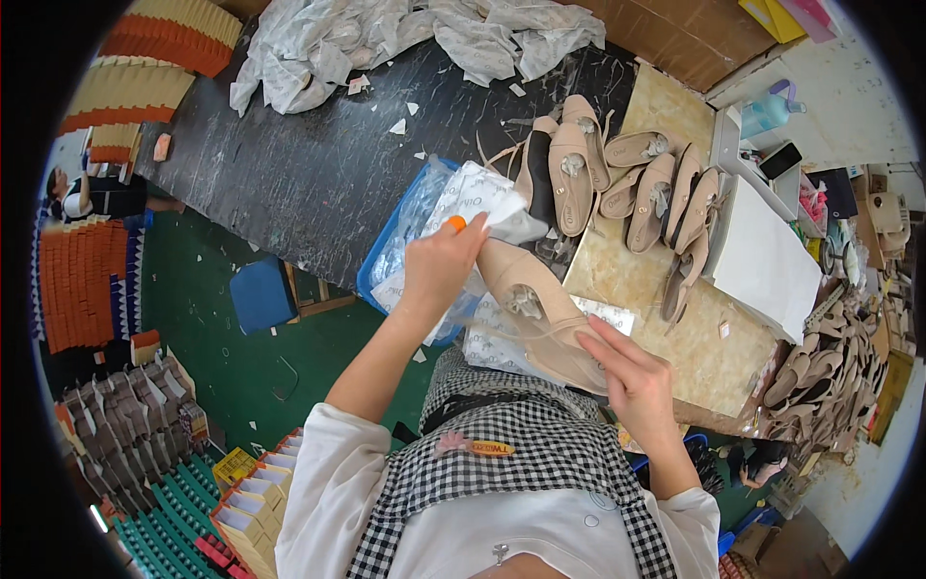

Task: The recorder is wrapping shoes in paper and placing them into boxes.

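Note:
A beige slip-on shoe (535, 299) with a strap slants across my front, its toe pointing up and left and crumpled paper stuffed in its opening. My right hand (632, 372) is closed around its heel end. Just left of the toe, my left hand (442, 262) is closed at the edge of white printed tissue paper (471, 190); an orange cover shows at one fingertip. The exact pinch is partly hidden. That paper lies over a blue basket (374, 262) holding clear plastic. More printed paper (487, 338) sits beneath the shoe, near my lap.
Several beige shoes (571, 183) stand on the table beyond my hands, beside a white box (767, 256). Crumpled tissue (318, 48) covers the black tabletop's far edge (289, 145). A blue stool (262, 294) is at left. Many shoes (820, 386) are heaped at right; people are in the background.

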Motion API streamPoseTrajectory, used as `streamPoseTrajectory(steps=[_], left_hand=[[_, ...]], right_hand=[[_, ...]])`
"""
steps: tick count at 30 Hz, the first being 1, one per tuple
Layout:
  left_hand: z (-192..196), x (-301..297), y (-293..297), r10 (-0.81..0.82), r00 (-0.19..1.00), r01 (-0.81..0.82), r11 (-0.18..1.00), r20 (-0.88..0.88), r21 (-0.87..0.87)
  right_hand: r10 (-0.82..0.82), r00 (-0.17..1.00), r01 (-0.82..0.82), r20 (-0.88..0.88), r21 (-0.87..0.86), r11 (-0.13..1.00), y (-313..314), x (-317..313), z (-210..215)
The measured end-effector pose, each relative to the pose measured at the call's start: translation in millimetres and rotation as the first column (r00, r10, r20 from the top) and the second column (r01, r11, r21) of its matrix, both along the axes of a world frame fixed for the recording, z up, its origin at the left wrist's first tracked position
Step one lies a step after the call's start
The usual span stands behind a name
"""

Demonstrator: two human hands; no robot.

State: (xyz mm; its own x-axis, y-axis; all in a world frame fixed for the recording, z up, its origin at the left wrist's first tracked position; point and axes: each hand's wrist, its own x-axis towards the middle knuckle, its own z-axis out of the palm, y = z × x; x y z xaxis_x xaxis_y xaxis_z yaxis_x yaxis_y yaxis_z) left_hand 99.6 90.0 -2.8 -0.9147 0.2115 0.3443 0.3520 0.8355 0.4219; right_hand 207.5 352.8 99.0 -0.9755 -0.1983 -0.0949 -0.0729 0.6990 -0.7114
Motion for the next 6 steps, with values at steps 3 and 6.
streamPoseTrajectory(steps=[3, 6], left_hand=[[11.2, 16.2, -6.2, 0.018, 0.999, -0.02, 0.997, -0.028, -0.068], [14.2, 18.2, -33.6, 0.048, 0.998, -0.053, 0.992, -0.041, -0.118]], right_hand=[[-0.058, 0.996, 0.065, 0.069, -0.119, 0.991, -3.1, 1.7, -16.0], [0.059, 0.998, -0.062, -0.036, -0.104, 0.993, -6.1, 3.1, -32.1]])
